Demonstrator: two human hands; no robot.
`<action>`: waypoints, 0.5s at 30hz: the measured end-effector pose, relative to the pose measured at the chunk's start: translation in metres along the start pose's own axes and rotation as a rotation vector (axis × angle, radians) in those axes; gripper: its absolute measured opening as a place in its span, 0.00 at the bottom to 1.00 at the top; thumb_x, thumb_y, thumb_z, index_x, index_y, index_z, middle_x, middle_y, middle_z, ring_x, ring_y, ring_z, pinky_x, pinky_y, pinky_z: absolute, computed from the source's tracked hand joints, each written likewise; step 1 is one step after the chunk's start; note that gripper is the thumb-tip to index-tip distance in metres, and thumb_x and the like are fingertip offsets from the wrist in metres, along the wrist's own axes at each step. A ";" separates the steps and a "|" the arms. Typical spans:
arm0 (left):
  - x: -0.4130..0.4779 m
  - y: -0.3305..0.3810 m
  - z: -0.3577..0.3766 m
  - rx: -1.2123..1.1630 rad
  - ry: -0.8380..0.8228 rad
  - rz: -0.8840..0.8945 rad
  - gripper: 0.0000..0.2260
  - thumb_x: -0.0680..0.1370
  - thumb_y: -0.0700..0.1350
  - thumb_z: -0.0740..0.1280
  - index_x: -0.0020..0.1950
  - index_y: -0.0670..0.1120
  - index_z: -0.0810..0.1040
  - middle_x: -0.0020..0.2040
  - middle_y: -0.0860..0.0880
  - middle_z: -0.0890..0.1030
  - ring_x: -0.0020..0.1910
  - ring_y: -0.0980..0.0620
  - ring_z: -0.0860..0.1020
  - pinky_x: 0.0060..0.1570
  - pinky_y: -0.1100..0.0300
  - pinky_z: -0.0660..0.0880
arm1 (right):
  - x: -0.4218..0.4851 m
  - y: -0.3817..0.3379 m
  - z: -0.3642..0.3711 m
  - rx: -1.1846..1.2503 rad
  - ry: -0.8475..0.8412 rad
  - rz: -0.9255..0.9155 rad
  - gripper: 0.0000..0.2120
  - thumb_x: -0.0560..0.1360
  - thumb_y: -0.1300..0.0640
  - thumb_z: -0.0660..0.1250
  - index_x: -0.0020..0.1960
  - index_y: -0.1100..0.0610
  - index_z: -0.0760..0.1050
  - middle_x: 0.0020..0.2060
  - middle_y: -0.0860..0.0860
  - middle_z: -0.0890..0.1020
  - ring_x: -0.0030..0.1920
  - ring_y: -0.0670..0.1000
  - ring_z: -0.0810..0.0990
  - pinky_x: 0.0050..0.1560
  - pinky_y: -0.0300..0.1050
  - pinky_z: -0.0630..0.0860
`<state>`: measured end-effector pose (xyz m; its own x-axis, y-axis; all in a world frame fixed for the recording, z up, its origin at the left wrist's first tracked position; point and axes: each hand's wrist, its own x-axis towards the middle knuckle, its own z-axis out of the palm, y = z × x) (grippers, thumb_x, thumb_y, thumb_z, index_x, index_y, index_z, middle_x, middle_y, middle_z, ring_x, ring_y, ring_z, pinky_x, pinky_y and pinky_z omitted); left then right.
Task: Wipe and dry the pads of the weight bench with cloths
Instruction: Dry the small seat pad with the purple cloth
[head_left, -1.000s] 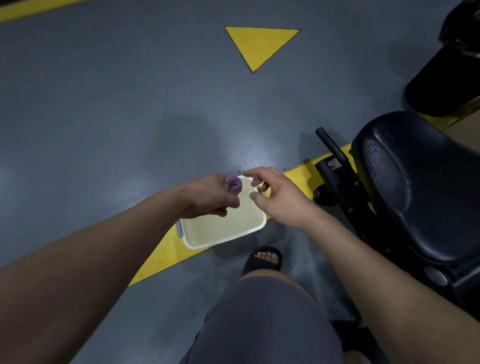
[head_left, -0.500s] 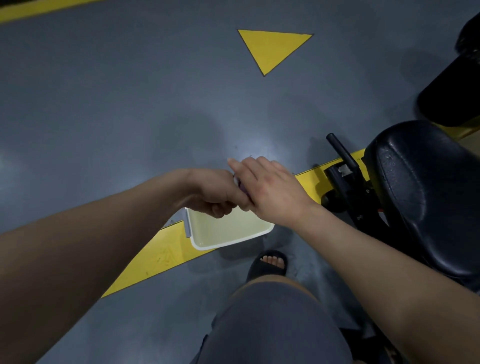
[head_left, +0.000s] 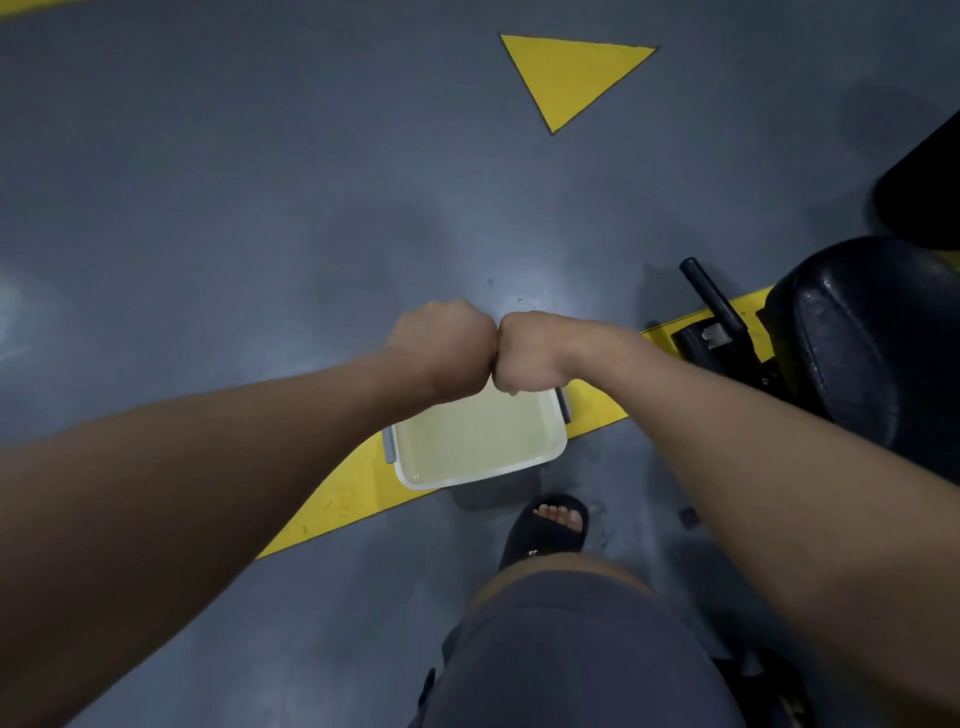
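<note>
head view: the left hand (head_left: 441, 351) and the right hand (head_left: 530, 353) were both clenched into fists, backs up, pressed knuckle to knuckle above the far edge of a white tub (head_left: 467, 480). the fingers were curled under and out of sight. no cloth showed, so any cloth was judged to be balled up inside the two fists. the tub held a pale liquid and stood on the grey floor (head_left: 260, 208), across a yellow floor line (head_left: 343, 499), just ahead of a sandalled foot (head_left: 548, 525).

the seat pad (head_left: 857, 332) of the weight bench lay to the right, well apart from both hands, with a black lever (head_left: 711, 299) between it and the tub. a second dark pad (head_left: 924, 192) was cut off by the upper right edge. the seat pad carried small glints; whether they were moisture or plain sheen could not be told.

step in hand, as judged: wringing a wetted cloth over the tub, before wiping. the next move would call for opening the cloth out, carrying it right to the seat pad without dripping, then pressing it flat against the vinyl.
</note>
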<state>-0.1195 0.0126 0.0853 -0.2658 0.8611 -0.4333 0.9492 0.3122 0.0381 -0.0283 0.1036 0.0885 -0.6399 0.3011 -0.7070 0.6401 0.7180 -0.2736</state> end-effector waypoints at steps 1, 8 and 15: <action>0.001 0.000 0.000 0.055 0.028 0.025 0.06 0.77 0.42 0.63 0.48 0.50 0.79 0.37 0.50 0.71 0.38 0.43 0.73 0.38 0.56 0.69 | 0.004 0.003 0.001 0.069 -0.052 0.019 0.09 0.73 0.59 0.67 0.35 0.58 0.72 0.33 0.54 0.75 0.30 0.57 0.74 0.31 0.42 0.69; 0.010 -0.009 0.010 0.246 0.120 0.191 0.05 0.79 0.45 0.64 0.50 0.51 0.80 0.48 0.48 0.83 0.47 0.40 0.83 0.37 0.57 0.68 | 0.016 0.013 0.021 0.692 -0.311 0.083 0.17 0.74 0.65 0.66 0.35 0.54 0.61 0.28 0.51 0.60 0.28 0.51 0.57 0.29 0.40 0.59; 0.015 -0.003 0.016 -0.081 -0.059 -0.088 0.14 0.78 0.54 0.62 0.37 0.48 0.73 0.37 0.50 0.73 0.41 0.41 0.76 0.41 0.56 0.71 | 0.005 0.027 0.034 0.098 0.345 -0.118 0.07 0.74 0.51 0.64 0.38 0.48 0.71 0.37 0.47 0.75 0.42 0.55 0.77 0.37 0.43 0.70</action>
<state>-0.1238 0.0186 0.0644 -0.3346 0.8049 -0.4900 0.9055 0.4186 0.0693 -0.0002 0.1035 0.0554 -0.8064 0.4259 -0.4103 0.5807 0.7016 -0.4130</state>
